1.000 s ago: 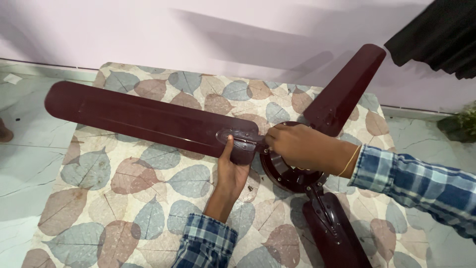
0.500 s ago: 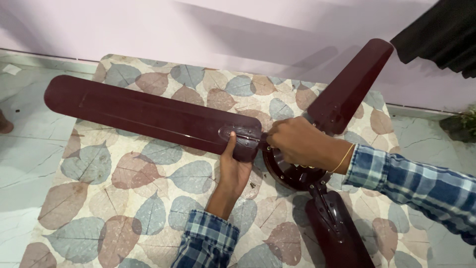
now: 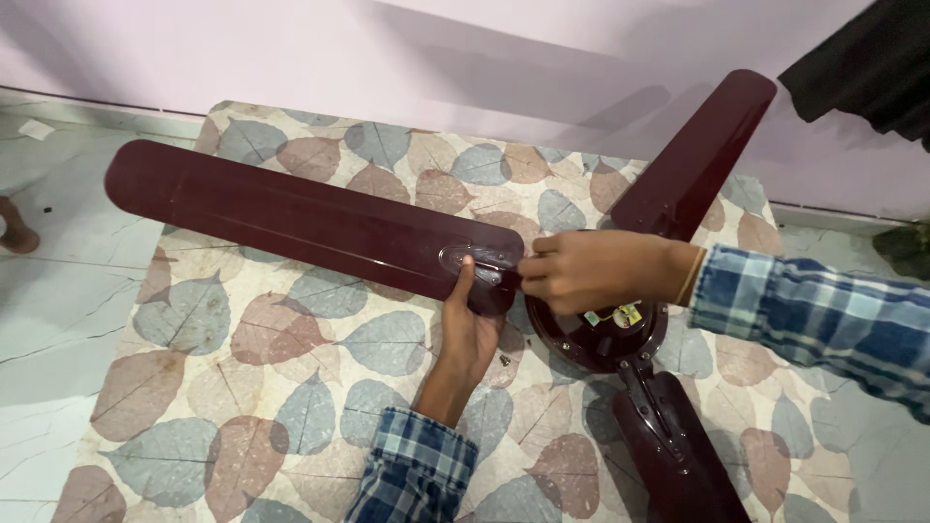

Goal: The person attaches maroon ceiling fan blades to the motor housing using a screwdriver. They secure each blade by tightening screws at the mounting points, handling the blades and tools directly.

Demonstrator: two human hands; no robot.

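A maroon ceiling fan lies on a table covered with a leaf-patterned cloth point(image 3: 291, 387). Its round motor hub point(image 3: 605, 339) sits right of centre. One long blade point(image 3: 291, 218) reaches left, another blade point(image 3: 697, 155) points up to the right, and a third blade point(image 3: 678, 455) runs toward the bottom edge. My left hand point(image 3: 470, 334) grips the inner end of the long blade from below, thumb on top beside the metal bracket point(image 3: 480, 261). My right hand point(image 3: 591, 271) rests over the hub, its fingers pinched on the bracket's end. What lies between the fingertips is hidden.
A pale pink wall point(image 3: 484, 58) runs behind the table. Grey marble floor point(image 3: 58, 320) shows at the left, with a small brown object point(image 3: 15, 228) at the left edge. Dark fabric point(image 3: 872, 68) hangs at the upper right.
Both hands stay at the root of the long blade. My right hand has shifted a little to the left, from the hub toward the bracket.
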